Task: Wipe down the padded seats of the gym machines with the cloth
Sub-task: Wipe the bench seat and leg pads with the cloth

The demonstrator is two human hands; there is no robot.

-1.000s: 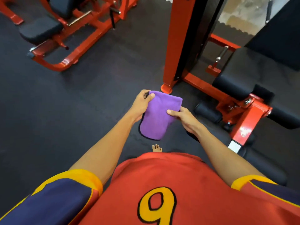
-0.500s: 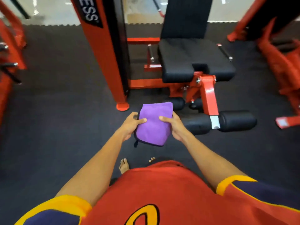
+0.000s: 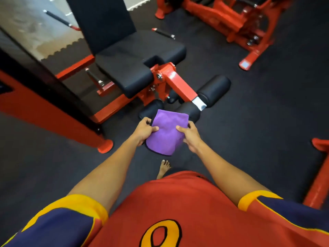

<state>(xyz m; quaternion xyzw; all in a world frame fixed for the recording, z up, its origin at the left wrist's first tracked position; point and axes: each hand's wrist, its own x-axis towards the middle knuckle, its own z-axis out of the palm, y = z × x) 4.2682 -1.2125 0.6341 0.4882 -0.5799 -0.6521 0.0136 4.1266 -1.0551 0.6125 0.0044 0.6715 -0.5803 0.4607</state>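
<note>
Shifted toward 11 o'clock since half a second back: padded seat (image 3: 135, 57), then nearly dead ahead, now angled, with backrest (image 3: 105, 20) rising behind it. Still holding cloth (image 3: 166, 134) at centre of view, well short of the seat and touching no pad. Pinching its left edge with left hand (image 3: 142, 131), thumb on top, fingers curled beneath. Pinching its right edge with right hand (image 3: 191, 135) the same way, thumb laid across the purple face. Folded, purple, dark-trimmed along the lower edge, held above black floor (image 3: 249, 122). Just past it at 12 o'clock, black roller pads (image 3: 213, 88) on red arm (image 3: 179, 86) reaching out from the seat's front. At 9 o'clock, red post (image 3: 53, 111) ending in a round base on the floor. At 1 o'clock, well apart, another red machine (image 3: 231, 18). At 3 o'clock, red frame piece (image 3: 318, 175) at the edge of view. Below the cloth at 6 o'clock, bare foot (image 3: 163, 168) on the floor. Along the bottom of view, red jersey (image 3: 178, 202) with yellow-edged sleeves.
</note>
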